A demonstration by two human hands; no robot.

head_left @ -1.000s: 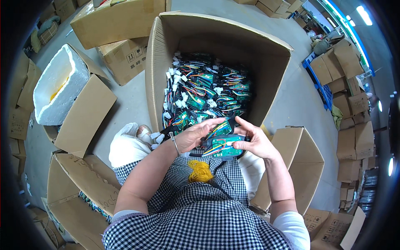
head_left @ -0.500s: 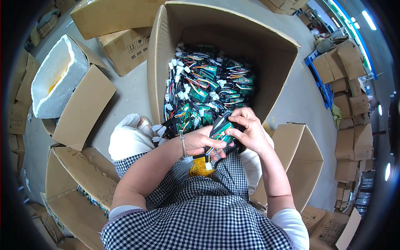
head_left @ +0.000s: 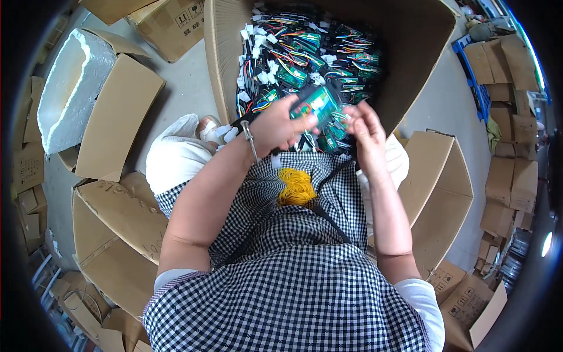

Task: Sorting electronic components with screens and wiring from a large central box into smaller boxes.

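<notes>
My left hand is closed on a circuit board with a green face and dark backing, held over the near side of a large cardboard box. The board is a little blurred. Just to its right, my right hand is apart from the board, with its fingers bent and partly spread, and nothing shows in it. Inside the box lie many wired circuit boards with coloured wires and white connectors. A bundle of yellow strings or bands rests on my checked apron.
To the left stand a white foam box and an open carton. At the right is another open carton. Stacked cartons and a blue pallet are farther right. A closed carton stands at the far left.
Both hands have moved away from my body toward the box. My right hand has let go of the board, which stays in my left hand. The view has shifted, uncovering more of the yellow bundle.
</notes>
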